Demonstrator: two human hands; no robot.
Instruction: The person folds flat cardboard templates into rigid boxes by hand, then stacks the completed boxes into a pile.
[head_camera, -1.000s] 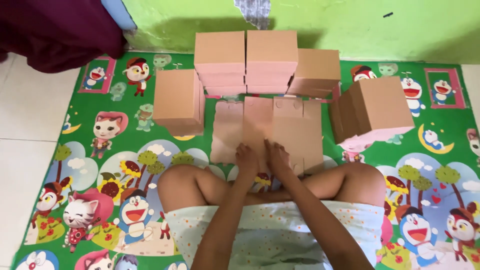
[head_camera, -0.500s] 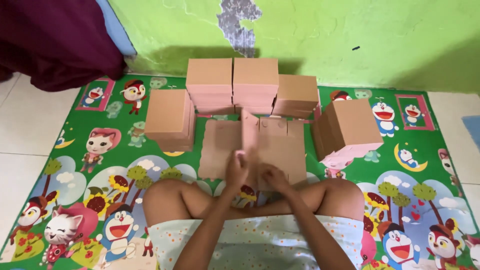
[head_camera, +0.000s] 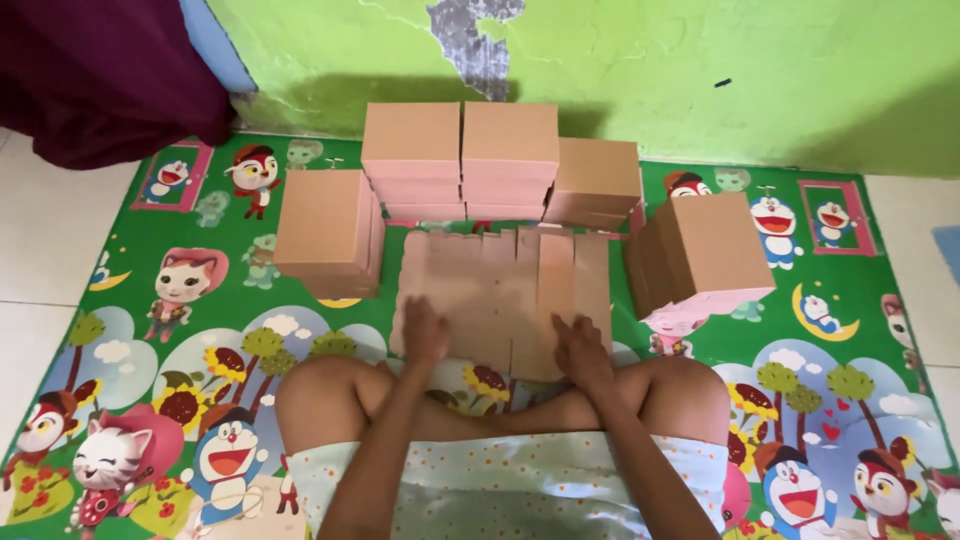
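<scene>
**Both hands flat on an unfolded carton blank**

I see the left hand (head_camera: 425, 335) and the right hand (head_camera: 580, 350) pressed palm-down on a flat, pale brown cardboard box blank (head_camera: 500, 295), which lies at the centre of the frame on a green cartoon-printed play mat (head_camera: 200, 330), just in front of the crossed knees. Neither grip is closed around anything: fingers lie spread on the sheet, holding it down rather than grasping it.

Folded brown cardboard boxes surround the blank: a stack (head_camera: 325, 235) to its left, two taller stacks (head_camera: 460, 160) and a lower one (head_camera: 598, 182) in the upper middle against the green wall (head_camera: 650, 70), and a tilted stack (head_camera: 705, 255) to the right.

My worry is that right-hand stack: it leans visibly, close beside the blank's edge, so a raised flap or a nudging elbow could topple it. The blank's panels also look unevenly creased; pressing off the score lines could crumple a flap.
</scene>
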